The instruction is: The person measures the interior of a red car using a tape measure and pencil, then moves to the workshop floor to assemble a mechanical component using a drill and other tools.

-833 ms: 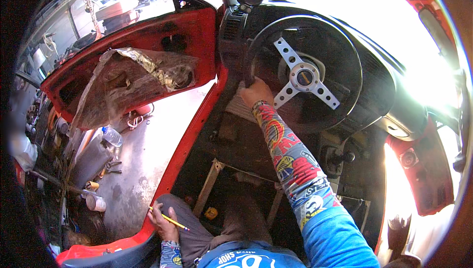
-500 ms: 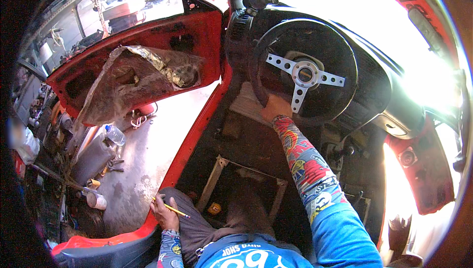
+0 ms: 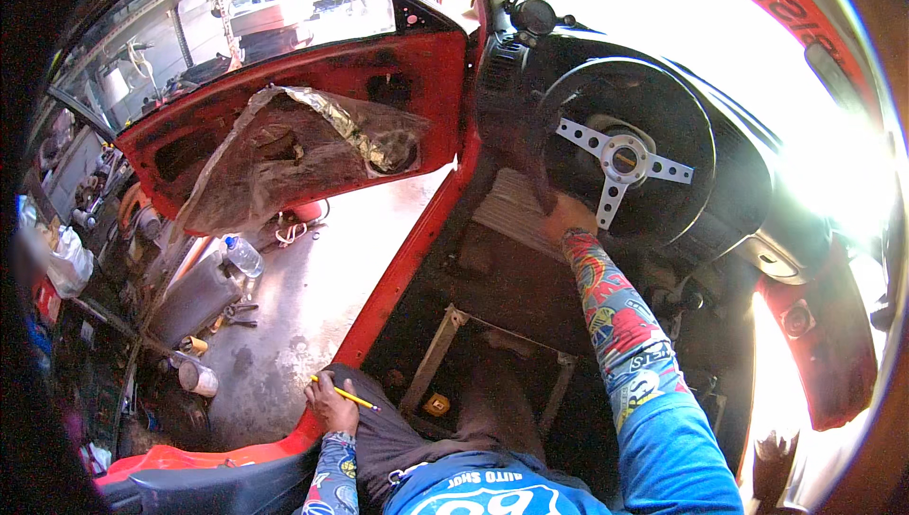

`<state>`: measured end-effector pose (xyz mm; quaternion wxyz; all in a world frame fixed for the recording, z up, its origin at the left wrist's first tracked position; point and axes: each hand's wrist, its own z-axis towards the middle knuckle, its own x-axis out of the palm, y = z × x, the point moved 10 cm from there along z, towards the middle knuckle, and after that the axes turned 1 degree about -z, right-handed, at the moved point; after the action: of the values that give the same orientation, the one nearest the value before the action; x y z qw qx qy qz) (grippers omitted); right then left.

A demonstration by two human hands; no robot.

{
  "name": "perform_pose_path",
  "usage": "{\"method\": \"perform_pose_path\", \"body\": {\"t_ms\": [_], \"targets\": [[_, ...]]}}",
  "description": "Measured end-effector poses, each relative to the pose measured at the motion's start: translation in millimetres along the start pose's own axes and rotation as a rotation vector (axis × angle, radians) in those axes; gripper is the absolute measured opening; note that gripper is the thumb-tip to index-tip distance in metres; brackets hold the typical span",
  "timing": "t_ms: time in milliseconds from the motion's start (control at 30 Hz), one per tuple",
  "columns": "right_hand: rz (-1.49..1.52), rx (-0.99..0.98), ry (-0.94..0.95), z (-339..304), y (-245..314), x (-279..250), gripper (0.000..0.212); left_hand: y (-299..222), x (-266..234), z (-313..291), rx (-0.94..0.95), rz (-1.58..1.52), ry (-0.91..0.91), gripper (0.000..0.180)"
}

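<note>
The steering wheel [image 3: 625,161] is standing before the left end of the dashboard [image 3: 743,184], its spokes now lying counterclockwise of their earlier position; this is indicating that the wheel is yielding to the right hand [image 3: 570,217]. That hand's fingers are clamping the rim's lower left, their tips partly hidden. The left hand [image 3: 333,405] is resting beside the red door sill [image 3: 383,297], fingers closing on a yellow pencil [image 3: 355,396]. Plastic sheeting [image 3: 265,150] is hanging off the open door [image 3: 437,70]. Below, a bare frame [image 3: 431,364] is probably restricting leg room; a small yellow object [image 3: 436,405] is lying just inside its left side.
</note>
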<state>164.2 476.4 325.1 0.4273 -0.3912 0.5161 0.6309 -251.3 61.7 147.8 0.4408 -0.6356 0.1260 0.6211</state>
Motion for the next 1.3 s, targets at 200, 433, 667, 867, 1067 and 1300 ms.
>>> {"method": "perform_pose_path", "body": {"t_ms": [200,433,667,867,1067,1300], "targets": [[-0.067,0.095,0.082,15.7,-14.9,17.5,0.048,-6.7,16.4,30.4,-0.041,0.184,0.105,0.046],[-0.089,0.098,0.173,15.1,-10.1,19.8,0.055,-1.3,22.1,34.9,-0.011,0.119,0.085,0.042],[-0.164,0.09,0.159,23.7,-18.3,25.5,0.063,1.8,36.5,40.2,0.01,0.184,0.16,0.039],[-0.092,0.036,0.149,29.0,-21.1,33.2,0.064,8.1,44.3,48.4,-0.032,0.201,0.196,0.044],[-0.098,0.04,0.105,26.4,-15.6,27.9,0.056,17.2,52.5,52.8,-0.071,0.135,0.258,0.055],[-0.164,-0.012,0.049,49.1,-44.6,44.0,0.051,19.9,50.5,58.9,-0.077,0.144,0.282,0.056]]}}
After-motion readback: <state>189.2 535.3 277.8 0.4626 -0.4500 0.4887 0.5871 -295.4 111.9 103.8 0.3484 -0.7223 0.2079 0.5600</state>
